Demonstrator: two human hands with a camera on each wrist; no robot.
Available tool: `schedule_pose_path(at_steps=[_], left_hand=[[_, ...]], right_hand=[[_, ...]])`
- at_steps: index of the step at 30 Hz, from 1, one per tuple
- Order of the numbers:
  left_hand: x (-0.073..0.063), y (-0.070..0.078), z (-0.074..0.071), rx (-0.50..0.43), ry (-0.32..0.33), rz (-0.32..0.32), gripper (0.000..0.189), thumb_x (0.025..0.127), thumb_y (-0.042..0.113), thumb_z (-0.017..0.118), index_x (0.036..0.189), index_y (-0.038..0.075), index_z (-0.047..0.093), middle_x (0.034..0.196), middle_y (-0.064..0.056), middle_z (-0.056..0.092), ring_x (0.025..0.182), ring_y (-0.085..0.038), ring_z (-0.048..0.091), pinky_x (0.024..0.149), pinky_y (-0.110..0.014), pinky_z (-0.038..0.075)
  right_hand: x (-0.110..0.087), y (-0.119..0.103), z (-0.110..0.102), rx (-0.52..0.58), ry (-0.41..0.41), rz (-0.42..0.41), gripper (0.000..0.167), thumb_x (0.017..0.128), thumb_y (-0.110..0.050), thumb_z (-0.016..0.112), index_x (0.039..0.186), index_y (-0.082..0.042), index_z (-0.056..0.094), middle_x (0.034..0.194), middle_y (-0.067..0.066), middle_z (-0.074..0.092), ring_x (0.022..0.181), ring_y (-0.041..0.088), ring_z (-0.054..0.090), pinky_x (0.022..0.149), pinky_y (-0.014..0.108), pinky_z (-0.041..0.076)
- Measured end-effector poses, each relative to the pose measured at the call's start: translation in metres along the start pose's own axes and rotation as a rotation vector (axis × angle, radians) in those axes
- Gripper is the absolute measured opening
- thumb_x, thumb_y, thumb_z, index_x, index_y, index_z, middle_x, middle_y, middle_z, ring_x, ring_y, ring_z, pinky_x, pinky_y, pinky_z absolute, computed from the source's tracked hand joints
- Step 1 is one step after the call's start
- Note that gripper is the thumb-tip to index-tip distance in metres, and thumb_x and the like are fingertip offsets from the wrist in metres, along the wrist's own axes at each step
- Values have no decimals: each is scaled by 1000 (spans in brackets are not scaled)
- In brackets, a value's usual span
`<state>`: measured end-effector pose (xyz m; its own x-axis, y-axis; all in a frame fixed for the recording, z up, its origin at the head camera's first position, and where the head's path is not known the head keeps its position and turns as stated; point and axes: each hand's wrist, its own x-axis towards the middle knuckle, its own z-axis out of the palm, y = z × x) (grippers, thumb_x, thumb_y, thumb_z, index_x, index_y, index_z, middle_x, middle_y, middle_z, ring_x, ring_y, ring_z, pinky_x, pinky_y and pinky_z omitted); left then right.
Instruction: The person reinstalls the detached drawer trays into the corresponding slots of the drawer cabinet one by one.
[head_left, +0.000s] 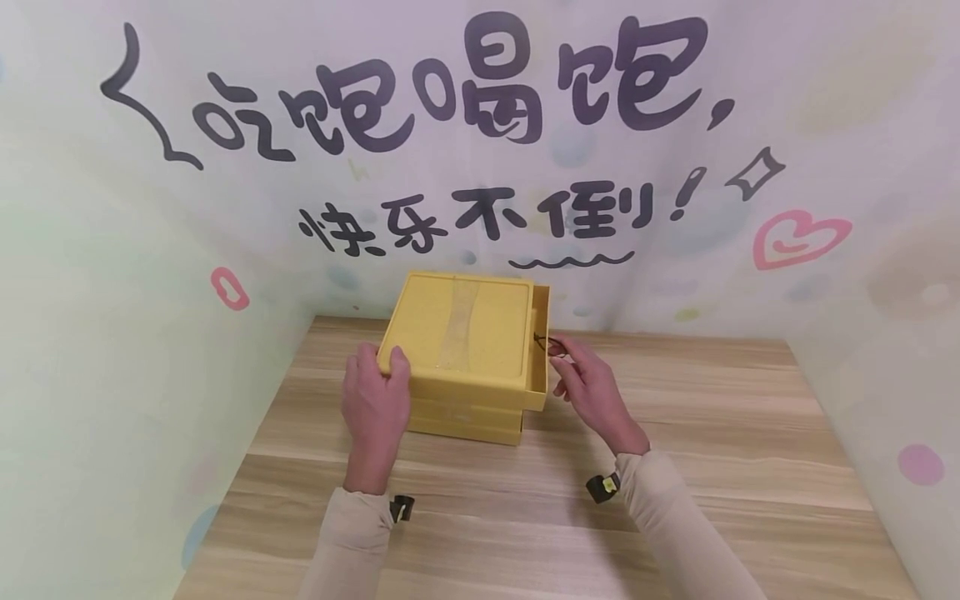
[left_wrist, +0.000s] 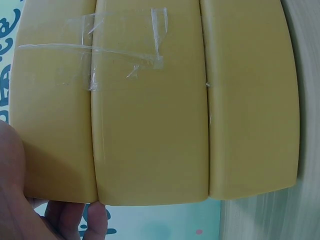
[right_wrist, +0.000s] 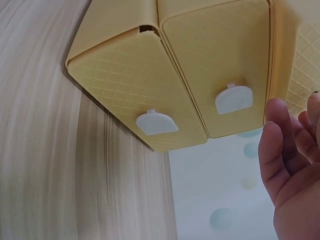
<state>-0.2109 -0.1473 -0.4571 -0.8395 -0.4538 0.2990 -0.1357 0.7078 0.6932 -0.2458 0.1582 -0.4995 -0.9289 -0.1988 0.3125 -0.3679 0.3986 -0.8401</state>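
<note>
A yellow three-tier drawer box [head_left: 491, 333] stands on the table, its top drawer [head_left: 538, 383] pulled out to the right. My left hand [head_left: 377, 404] grips the box's front left corner, thumb on top; in the left wrist view its fingers [left_wrist: 70, 217] curl behind the side. At the open drawer, my right hand [head_left: 592, 387] pinches a thin dark looped thing [head_left: 553, 344], whose kind I cannot tell. One end of it reaches over the drawer. The right wrist view shows two lower drawers, closed or nearly so, with white tabs [right_wrist: 234, 100].
Clear tape [head_left: 459, 325] runs across the box's lid, and more tape [left_wrist: 125, 50] sticks to its side. The wood-grain table [head_left: 495, 517] meets a printed backdrop [head_left: 675, 283] behind the box and at both sides.
</note>
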Motion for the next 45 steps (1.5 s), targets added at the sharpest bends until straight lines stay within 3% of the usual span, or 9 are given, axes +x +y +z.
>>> schedule_pose_path(at_steps=[9,17,21,28,35,45], left_hand=[[-1,1,-1,0,1,-5,39,99,46,45,102,9,56,82,-10,51,70,-30,49,61,-37,36],[-1,2,0,2,1,-14,38,98,47,46,102,10,57,83,-10,52,71,-31,50,61,-38,36],[-1,1,0,1,0,-13,39,99,47,46,103,10,57,84,-10,52,72,-31,50,61,-38,36],[-1,2,-1,-3,-11,-19,39,99,47,45,104,10,56,85,-10,51,73,-31,50,62,-38,37],[-1,2,0,-8,-25,-29,40,100,48,44,106,10,56,87,-10,51,75,-31,50,64,-38,37],[-1,1,-1,-13,3,-14,39,99,46,46,104,9,58,85,-11,52,73,-32,51,62,-39,37]], right_hand=[[1,0,2,2,-4,1,36,105,-17,53,140,-9,56,123,13,65,62,15,65,55,28,55],[2,-2,6,-14,7,20,37,105,-10,53,142,-4,54,123,18,65,61,31,66,53,33,55],[2,-16,4,-16,5,28,37,104,-5,52,141,0,54,122,21,65,62,37,65,54,34,55],[-1,-42,0,6,-9,15,35,103,-3,53,138,3,55,120,24,65,61,31,66,55,33,55],[0,-40,1,7,-15,22,35,103,-4,53,138,1,56,121,23,65,62,33,66,55,36,56],[2,-41,2,14,-21,20,35,103,-4,53,138,0,56,121,26,65,63,37,66,55,37,56]])
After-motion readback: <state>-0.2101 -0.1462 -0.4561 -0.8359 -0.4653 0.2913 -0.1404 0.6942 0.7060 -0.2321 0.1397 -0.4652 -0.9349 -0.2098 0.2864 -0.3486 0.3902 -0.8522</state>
